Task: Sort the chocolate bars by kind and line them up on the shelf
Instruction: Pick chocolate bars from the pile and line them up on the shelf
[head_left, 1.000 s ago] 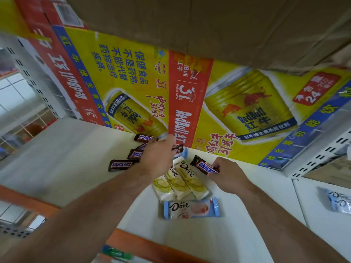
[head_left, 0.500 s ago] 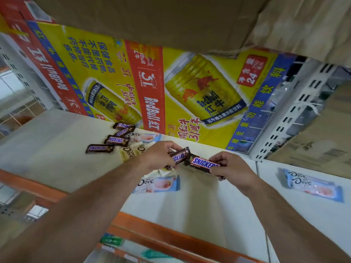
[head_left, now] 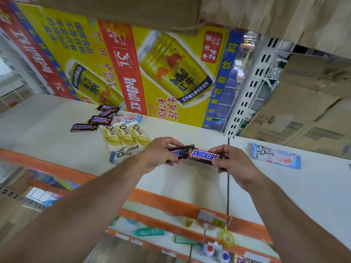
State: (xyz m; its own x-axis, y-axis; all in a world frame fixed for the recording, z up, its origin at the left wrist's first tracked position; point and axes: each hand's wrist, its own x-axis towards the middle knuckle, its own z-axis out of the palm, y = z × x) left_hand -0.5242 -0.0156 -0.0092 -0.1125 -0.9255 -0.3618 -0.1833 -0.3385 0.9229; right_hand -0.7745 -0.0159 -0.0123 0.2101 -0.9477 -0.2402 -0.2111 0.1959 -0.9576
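Observation:
My left hand [head_left: 158,153] grips one brown Snickers bar [head_left: 177,151] and my right hand [head_left: 230,164] grips a second Snickers bar [head_left: 204,155]; the two bars meet end to end above the white shelf [head_left: 47,133]. Several more Snickers bars [head_left: 98,119] lie loose at the back left. Beside them three yellow Dove bars [head_left: 124,135] lie side by side. A blue Dove bar [head_left: 123,154] is partly hidden by my left wrist, and a further blue Dove bar [head_left: 126,117] lies behind the yellow ones. On the right shelf section lie two blue Dove bars [head_left: 276,155].
A yellow and red Red Bull carton [head_left: 144,69] stands along the shelf's back. Brown cardboard boxes [head_left: 303,114] fill the back right. The shelf has an orange front edge [head_left: 171,202]; lower shelves below hold small items. A white perforated upright [head_left: 250,88] divides the sections.
Both hands lifted a Snickers bar each from the left pile and carried them right and toward the front. The view swung right, bringing the right section's Dove bars into sight.

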